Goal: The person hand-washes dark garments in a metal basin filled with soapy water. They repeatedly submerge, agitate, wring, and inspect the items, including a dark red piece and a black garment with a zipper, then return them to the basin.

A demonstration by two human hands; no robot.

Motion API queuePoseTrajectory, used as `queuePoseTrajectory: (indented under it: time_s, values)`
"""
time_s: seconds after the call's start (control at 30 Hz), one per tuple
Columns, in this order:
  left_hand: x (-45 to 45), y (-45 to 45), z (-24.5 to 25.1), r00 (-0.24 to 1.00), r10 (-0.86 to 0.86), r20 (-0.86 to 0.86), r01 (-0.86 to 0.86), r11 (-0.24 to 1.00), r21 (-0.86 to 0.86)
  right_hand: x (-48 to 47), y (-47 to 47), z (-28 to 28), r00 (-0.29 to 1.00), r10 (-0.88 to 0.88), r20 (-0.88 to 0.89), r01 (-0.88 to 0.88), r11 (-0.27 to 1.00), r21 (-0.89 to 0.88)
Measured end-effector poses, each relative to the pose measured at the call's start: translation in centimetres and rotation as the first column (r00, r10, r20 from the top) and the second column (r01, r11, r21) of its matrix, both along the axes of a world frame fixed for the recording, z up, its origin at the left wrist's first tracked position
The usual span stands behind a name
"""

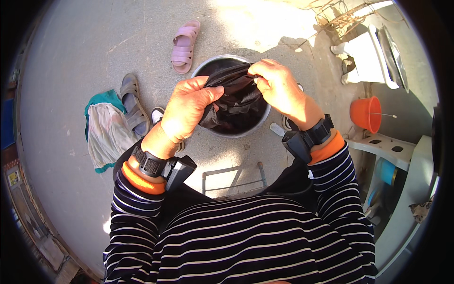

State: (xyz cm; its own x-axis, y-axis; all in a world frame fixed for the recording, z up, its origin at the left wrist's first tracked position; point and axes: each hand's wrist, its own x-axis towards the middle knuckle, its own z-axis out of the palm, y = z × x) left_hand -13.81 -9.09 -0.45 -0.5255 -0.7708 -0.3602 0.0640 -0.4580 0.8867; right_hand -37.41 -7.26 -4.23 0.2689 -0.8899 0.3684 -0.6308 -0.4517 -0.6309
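Note:
A dark, wet-looking cloth garment (234, 90) is stretched between my two hands above a round metal basin (260, 125). My left hand (186, 106) pinches its left part between thumb and fingers, and a loose fold hangs below that grip. On the other side, my right hand (278, 87) grips the upper right edge with bent fingers. Dark liquid (230, 124) shows in the basin under the cloth. How much of the garment lies in the liquid is hidden by its folds.
A pink sandal (185, 48) lies beyond the basin. To the left are a grey sandal (134, 104) and a white cloth with teal edging (110, 131). An orange bucket (363, 113) stands at right near a white stool (369, 58). A metal frame (232, 170) is before me.

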Motion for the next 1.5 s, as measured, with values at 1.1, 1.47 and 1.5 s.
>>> queuePoseTrajectory:
  time_s: [1.1, 1.47, 1.5]
  values:
    - [0.5, -0.3, 0.2, 0.988, 0.133, 0.077, -0.123, 0.984, -0.125, 0.3, 0.3, 0.4, 0.994, 0.073, -0.082, -0.031, 0.904, 0.426]
    - [-0.1, -0.5, -0.9, 0.918, 0.239, 0.317, -0.120, 0.928, -0.352, -0.5, 0.3, 3.6, 0.838, -0.278, 0.470, 0.216, 0.959, 0.182]
    - [-0.3, -0.4, -0.9, 0.937, 0.239, 0.257, -0.130, 0.917, -0.377, -0.3, 0.4, 3.3, 0.850, -0.276, 0.448, 0.202, 0.957, 0.206]
